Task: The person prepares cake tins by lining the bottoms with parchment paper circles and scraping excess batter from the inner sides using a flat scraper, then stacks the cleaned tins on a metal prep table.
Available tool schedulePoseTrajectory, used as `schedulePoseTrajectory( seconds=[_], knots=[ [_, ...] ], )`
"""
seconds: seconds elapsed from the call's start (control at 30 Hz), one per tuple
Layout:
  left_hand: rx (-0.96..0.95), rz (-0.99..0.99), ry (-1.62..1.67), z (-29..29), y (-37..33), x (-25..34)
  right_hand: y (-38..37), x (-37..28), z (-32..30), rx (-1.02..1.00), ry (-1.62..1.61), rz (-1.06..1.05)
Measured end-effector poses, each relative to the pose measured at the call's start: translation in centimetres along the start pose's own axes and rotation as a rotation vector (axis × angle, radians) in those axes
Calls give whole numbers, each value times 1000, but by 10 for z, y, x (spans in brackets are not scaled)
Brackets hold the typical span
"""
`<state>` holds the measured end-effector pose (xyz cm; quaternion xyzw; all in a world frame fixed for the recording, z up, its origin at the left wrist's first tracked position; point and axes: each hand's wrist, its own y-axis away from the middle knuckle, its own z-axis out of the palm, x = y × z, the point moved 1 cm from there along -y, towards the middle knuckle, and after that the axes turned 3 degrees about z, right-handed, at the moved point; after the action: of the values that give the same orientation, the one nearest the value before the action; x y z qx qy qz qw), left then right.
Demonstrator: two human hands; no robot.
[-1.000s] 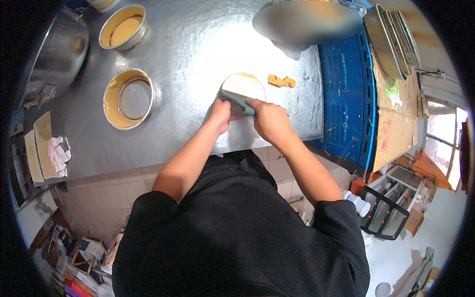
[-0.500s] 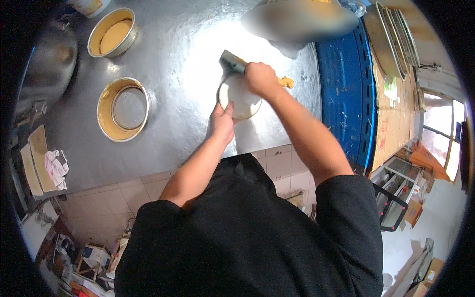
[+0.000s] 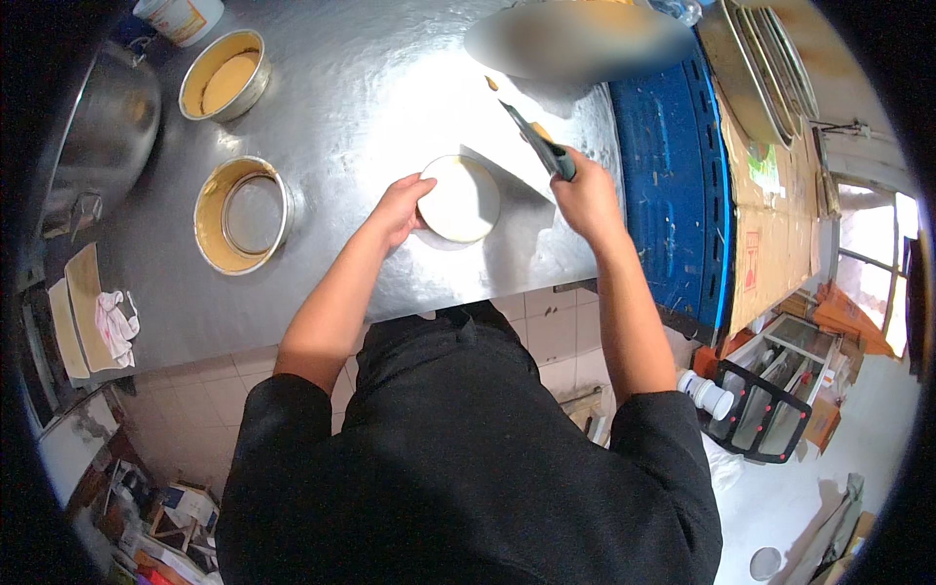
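Steel basin [image 3: 122, 127], large and rounded, at the far upper left, cut by the dark rim of the view. Tan flat strips [image 3: 73, 341], two, side by side near the left end of the metal surface [image 3: 336, 166]. Pink-and-white cloth [image 3: 118, 330], crumpled, at the right edge of the strips. White tub [image 3: 185, 18] with coloured markings, at the top, only partly in view. Upper round tin [image 3: 247, 99], metal, its inside coated yellowish tan, with a tan floor. Lower round tin [image 3: 212, 234], metal, set nearer the person; inner wall coated in the same tan, with a bare grey metal floor.

Left hand [image 3: 397, 210]: grasping the left edge of a disc, thumb over the top, other fingers at the side and partly hidden. Off-white round disc [image 3: 463, 202], in front of the person, pale and brightly lit; whether its underside meets the surface cannot be told. Orange-brown scrap [image 3: 491, 84], small, just beyond the scraper's far end. Scraper [image 3: 542, 148], dark grey-green, seen nearly edge-on, pointing up and to the left, apart from the disc. Orange-tan piece [image 3: 540, 130], partly hidden behind the scraper. Right hand [image 3: 589, 200]: closed around the scraper's handle.

Blue metal panel [image 3: 668, 185], slotted along its right edge. Metal trays [image 3: 756, 73], several, stacked on edge, upper right. Brown cardboard [image 3: 765, 234], below the trays.
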<state>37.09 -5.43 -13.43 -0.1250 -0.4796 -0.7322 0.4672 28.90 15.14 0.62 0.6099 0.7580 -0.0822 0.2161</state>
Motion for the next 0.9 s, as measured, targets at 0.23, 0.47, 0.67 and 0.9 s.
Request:
schedulePoseTrajectory(
  seconds=[0.23, 0.47, 0.67, 0.9],
  knots=[
    [132, 109, 351, 17, 7, -24, 43, -6, 22, -126, 63, -82],
    [275, 116, 400, 17, 4, -56, 50, -29, 70, -155, 136, -480],
    [307, 119, 240, 17, 10, -53, 39, -36, 77, -284, 283, -572],
    [300, 165, 214, 20, 3, -59, 9, -53, 82, -451, 404, -474]
  ],
)
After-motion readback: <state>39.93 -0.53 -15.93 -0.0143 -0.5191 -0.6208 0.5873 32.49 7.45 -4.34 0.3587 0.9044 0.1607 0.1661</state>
